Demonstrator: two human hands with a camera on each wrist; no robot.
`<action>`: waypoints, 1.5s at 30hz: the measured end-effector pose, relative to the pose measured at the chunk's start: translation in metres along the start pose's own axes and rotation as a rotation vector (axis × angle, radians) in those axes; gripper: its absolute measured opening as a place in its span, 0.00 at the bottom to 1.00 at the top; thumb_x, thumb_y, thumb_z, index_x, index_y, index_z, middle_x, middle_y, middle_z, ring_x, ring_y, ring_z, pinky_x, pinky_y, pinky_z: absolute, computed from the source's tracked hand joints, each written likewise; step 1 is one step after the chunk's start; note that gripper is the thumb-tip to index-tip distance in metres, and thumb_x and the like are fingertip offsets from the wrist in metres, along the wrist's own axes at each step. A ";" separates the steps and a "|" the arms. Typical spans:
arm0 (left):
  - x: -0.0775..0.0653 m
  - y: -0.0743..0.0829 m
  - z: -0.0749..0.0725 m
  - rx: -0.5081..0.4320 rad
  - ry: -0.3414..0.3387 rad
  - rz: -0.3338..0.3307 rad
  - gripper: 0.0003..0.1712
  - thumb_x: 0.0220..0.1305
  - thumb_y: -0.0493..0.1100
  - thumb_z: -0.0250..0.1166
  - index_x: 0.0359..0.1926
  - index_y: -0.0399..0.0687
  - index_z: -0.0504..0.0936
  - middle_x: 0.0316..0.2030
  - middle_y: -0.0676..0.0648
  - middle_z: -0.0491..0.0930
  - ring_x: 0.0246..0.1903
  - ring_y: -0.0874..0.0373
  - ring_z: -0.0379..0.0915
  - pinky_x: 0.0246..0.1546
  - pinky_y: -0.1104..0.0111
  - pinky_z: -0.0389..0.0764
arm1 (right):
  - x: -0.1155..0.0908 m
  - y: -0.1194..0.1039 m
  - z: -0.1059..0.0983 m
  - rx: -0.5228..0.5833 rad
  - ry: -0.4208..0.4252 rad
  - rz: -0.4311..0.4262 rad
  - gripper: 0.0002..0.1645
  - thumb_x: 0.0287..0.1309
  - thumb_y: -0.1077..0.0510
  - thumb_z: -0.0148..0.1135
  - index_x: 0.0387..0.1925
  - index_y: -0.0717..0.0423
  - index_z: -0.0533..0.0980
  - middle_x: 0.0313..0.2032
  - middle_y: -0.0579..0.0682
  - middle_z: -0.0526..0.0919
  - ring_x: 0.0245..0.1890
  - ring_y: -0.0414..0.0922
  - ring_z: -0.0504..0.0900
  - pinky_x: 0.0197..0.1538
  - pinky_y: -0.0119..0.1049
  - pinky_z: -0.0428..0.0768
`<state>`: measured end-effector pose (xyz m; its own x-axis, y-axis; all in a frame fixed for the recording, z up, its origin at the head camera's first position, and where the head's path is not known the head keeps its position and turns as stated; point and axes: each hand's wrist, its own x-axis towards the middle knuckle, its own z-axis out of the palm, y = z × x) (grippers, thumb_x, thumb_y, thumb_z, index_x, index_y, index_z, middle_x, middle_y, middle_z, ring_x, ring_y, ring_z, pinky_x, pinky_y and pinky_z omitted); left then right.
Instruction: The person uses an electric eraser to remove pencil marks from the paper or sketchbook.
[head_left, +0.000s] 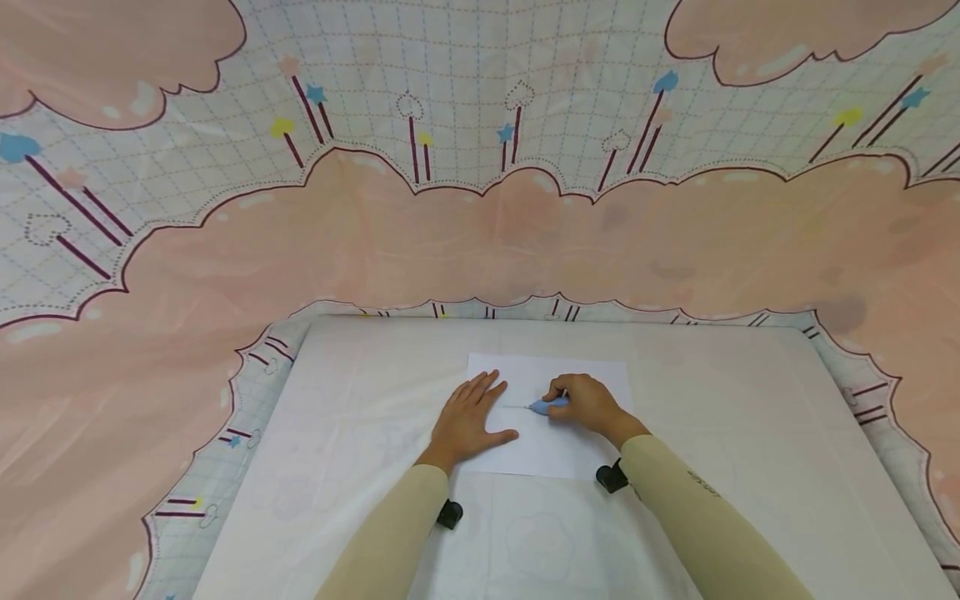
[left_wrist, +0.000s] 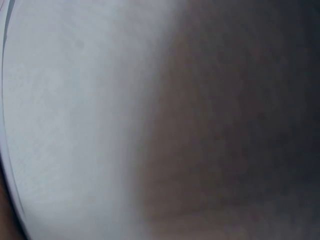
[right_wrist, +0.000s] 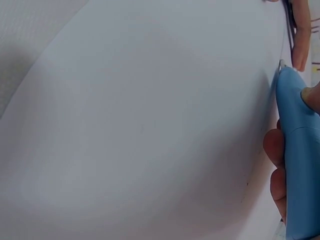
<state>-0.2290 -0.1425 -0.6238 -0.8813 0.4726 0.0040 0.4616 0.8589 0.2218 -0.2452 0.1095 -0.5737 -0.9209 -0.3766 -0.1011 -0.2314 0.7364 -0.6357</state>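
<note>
A white sheet of paper (head_left: 540,454) lies on the white-covered table. My left hand (head_left: 465,421) rests flat on its left part, fingers spread and thumb pointing right. My right hand (head_left: 591,404) grips a thick blue pen-shaped tool (right_wrist: 302,170) with a narrow metal tip; its exact kind cannot be told. In the head view the tool's tip points left, at the right end of a thin line (head_left: 513,407) on the paper. The right wrist view shows curled fingers (right_wrist: 275,147) around the tool. The left wrist view is mostly a dark blur beside white paper.
The white table cover (head_left: 360,400) spreads around the paper on all sides. Behind and beside the table hangs a pink and white patterned cloth (head_left: 480,242). A small black device sits at each wrist, by the beige sleeves (head_left: 405,525).
</note>
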 end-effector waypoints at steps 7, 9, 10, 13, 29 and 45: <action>0.000 0.001 -0.001 -0.004 -0.015 -0.004 0.55 0.57 0.82 0.49 0.77 0.58 0.55 0.78 0.55 0.45 0.77 0.57 0.39 0.76 0.57 0.48 | -0.002 -0.001 -0.002 -0.022 -0.001 -0.004 0.05 0.51 0.58 0.74 0.30 0.47 0.84 0.37 0.42 0.86 0.38 0.40 0.79 0.49 0.44 0.80; 0.000 0.001 -0.002 -0.007 -0.016 -0.005 0.55 0.57 0.81 0.50 0.77 0.58 0.55 0.78 0.55 0.46 0.77 0.57 0.40 0.76 0.57 0.48 | -0.003 -0.001 -0.004 -0.030 0.004 -0.002 0.05 0.51 0.58 0.74 0.30 0.47 0.84 0.37 0.43 0.86 0.38 0.41 0.79 0.50 0.45 0.80; 0.000 0.001 -0.003 -0.010 -0.018 -0.006 0.55 0.57 0.81 0.50 0.77 0.58 0.55 0.78 0.55 0.46 0.77 0.57 0.39 0.76 0.57 0.47 | -0.004 0.000 -0.005 -0.033 0.007 0.000 0.05 0.51 0.58 0.74 0.30 0.48 0.84 0.37 0.43 0.86 0.38 0.41 0.79 0.50 0.45 0.80; 0.000 0.002 -0.004 -0.009 -0.028 -0.010 0.55 0.57 0.81 0.50 0.77 0.59 0.55 0.78 0.56 0.45 0.77 0.57 0.38 0.76 0.58 0.47 | -0.005 0.002 -0.006 -0.039 0.011 0.006 0.05 0.51 0.58 0.74 0.30 0.48 0.84 0.38 0.44 0.86 0.39 0.42 0.80 0.50 0.45 0.80; -0.003 0.004 -0.008 -0.022 -0.045 -0.027 0.54 0.57 0.79 0.53 0.77 0.58 0.55 0.78 0.54 0.46 0.77 0.56 0.39 0.76 0.57 0.47 | -0.012 0.014 -0.010 -0.030 0.022 -0.011 0.06 0.50 0.59 0.74 0.29 0.48 0.83 0.36 0.43 0.86 0.40 0.43 0.81 0.48 0.45 0.81; -0.002 0.004 -0.007 -0.012 -0.046 -0.022 0.54 0.57 0.80 0.51 0.77 0.59 0.54 0.78 0.56 0.44 0.77 0.57 0.38 0.76 0.58 0.47 | -0.009 0.009 -0.007 -0.078 0.017 -0.025 0.06 0.50 0.58 0.75 0.30 0.46 0.84 0.36 0.41 0.87 0.37 0.39 0.79 0.47 0.43 0.80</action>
<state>-0.2259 -0.1410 -0.6161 -0.8855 0.4624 -0.0456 0.4406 0.8669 0.2332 -0.2415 0.1235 -0.5733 -0.9195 -0.3863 -0.0720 -0.2777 0.7686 -0.5763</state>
